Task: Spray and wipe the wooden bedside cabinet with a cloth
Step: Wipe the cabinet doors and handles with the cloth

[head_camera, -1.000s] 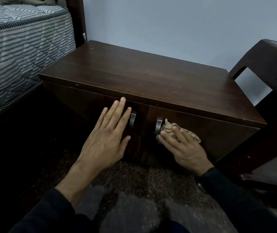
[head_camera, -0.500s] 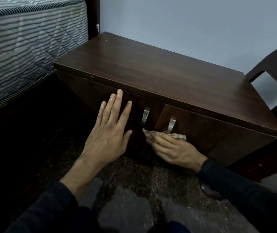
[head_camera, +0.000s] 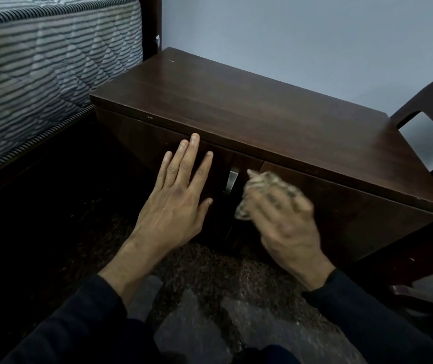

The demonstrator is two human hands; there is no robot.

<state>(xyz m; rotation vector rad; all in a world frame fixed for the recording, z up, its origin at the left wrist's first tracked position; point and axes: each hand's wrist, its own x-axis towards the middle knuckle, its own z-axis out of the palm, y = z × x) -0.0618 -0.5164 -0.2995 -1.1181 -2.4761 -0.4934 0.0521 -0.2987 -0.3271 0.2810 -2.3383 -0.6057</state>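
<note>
Cabinet (head_camera: 262,111) beside striped mattress (head_camera: 39,61); left hand (head_camera: 176,203) fingers (head_camera: 191,158) flat on door (head_camera: 142,143), right hand (head_camera: 286,227) clutches cloth (head_camera: 265,182).

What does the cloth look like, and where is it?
The cloth is small, soft and scrunched into a wad. It is pale beige with darker specks, though blur hides any pattern. The right hand grips it, fingers curled over it, with corners poking out above and to the left. It sits against the dark wooden cabinet front, just right of the metal handle.
</note>
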